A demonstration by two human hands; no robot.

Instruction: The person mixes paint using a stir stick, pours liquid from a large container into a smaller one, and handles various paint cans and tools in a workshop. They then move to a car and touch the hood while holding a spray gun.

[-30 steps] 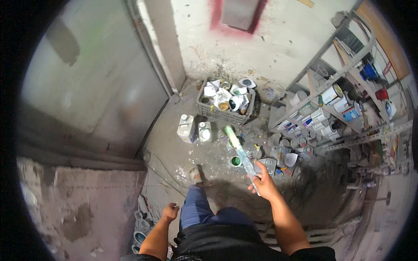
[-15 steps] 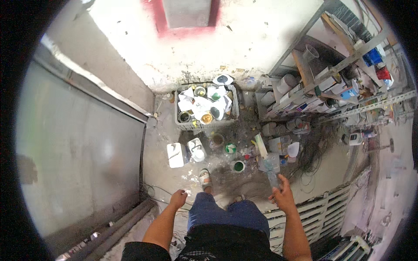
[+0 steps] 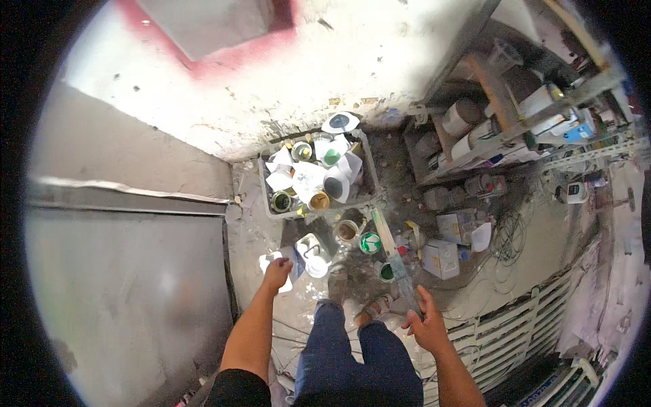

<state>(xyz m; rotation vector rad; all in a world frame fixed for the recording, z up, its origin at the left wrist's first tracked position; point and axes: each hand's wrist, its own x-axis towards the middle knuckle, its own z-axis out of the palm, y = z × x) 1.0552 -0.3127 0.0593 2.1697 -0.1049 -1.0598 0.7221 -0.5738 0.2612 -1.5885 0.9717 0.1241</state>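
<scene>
My right hand (image 3: 428, 327) is closed around the near end of a long flat strip (image 3: 392, 249), pale yellow at the far end and see-through bluish toward my fingers. The strip slants up and left over the floor, passing beside a can with green paint (image 3: 370, 243) and a can of dark green (image 3: 387, 273). My left hand (image 3: 277, 273) has its fingers curled together; whether they hold anything is hidden. It overlaps a flat white container (image 3: 266, 260) in the picture. Right of it stands a white jug-like container with a handle (image 3: 316, 256).
A grey crate (image 3: 263, 188) full of used cans and white scraps stands against the wall. A brownish can (image 3: 346, 232) sits before it. At right are a shelf of containers (image 3: 495, 91), a white box (image 3: 441, 260), tangled cables (image 3: 512, 234) and a slatted rack (image 3: 508, 322).
My view has turned and moved nearer the crate. The left hand has gone forward to the white containers. The strip in my right hand now points farther forward and left, its far end near the crate.
</scene>
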